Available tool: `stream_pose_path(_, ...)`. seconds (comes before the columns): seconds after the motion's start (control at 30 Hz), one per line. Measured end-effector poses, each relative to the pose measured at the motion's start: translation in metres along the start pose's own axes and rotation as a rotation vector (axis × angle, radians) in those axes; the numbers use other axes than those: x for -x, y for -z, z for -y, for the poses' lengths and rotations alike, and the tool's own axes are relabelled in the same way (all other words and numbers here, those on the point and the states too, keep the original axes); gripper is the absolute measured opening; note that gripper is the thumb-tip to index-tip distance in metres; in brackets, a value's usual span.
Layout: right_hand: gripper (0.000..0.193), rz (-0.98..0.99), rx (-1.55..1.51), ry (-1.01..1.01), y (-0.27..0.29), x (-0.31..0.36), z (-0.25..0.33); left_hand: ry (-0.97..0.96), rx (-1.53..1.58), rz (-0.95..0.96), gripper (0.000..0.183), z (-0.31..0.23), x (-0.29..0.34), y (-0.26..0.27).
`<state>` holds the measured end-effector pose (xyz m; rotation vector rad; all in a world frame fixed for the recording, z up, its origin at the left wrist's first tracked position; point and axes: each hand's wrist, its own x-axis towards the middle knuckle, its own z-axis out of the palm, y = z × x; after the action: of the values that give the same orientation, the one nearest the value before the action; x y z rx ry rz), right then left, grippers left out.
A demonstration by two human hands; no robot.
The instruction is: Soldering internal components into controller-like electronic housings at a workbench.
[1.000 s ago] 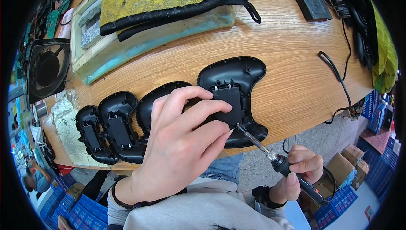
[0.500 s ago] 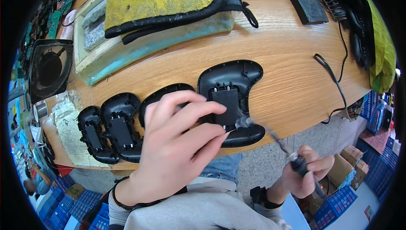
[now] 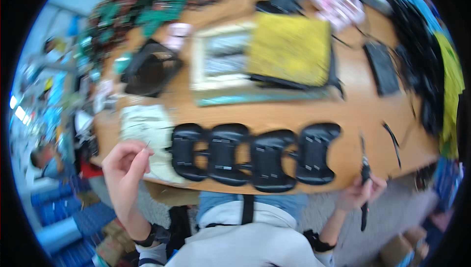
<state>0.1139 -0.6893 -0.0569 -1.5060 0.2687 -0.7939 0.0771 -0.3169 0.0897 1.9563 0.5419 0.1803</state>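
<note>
My left hand (image 3: 126, 168) is raised at the table's left front, over the edge of a pale, worn sheet (image 3: 144, 122). Thumb and finger pinch what looks like thin solder wire (image 3: 148, 144), blurred and barely visible. At the right front, my right hand (image 3: 357, 194) grips a soldering iron (image 3: 365, 169) by its dark handle, tip pointing up and away from me. Between the hands, several black game controller shells (image 3: 319, 153) lie in a row, apart from both hands. Each has a black rectangular block in its middle.
Behind the row, a yellow cloth (image 3: 289, 49) lies on a pale frame (image 3: 198, 78). A dark open box (image 3: 152, 68) stands to its left, near green circuit boards (image 3: 167, 4). A black block (image 3: 381, 68) and dark cables (image 3: 422, 85) are at right.
My left hand has left the rightmost shell and moved to the far left. The iron has come away from that shell, and the smoke is gone. The view has shifted, showing more table.
</note>
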Motion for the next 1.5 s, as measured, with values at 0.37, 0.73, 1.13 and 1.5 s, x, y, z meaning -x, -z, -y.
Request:
stream_pose_path(0.37, 0.016, -0.012, 0.049, -0.013, 0.006, 0.007, -0.016, 0.168, 0.532, -0.247, 0.012, 0.044, -0.062, 0.234)
stream_pose_path(0.73, 0.017, -0.187, 0.018, 0.08, -0.026, 0.001, 0.011, 0.283, 1.12, -0.504, 0.017, 0.191, -0.233, 0.314)
stream_pose_path(1.13, 0.021, -0.148, 0.172, 0.153, -0.034, 0.008, 0.023, 0.284, 1.446, -0.592, 0.026, 0.301, -0.031, 0.32)
stream_pose_path(1.5, 0.029, -0.209, 0.458, 0.28, -0.023, 0.003, -0.006, -0.208, -0.593, -0.463, 0.032, 0.112, -0.104, 0.243)
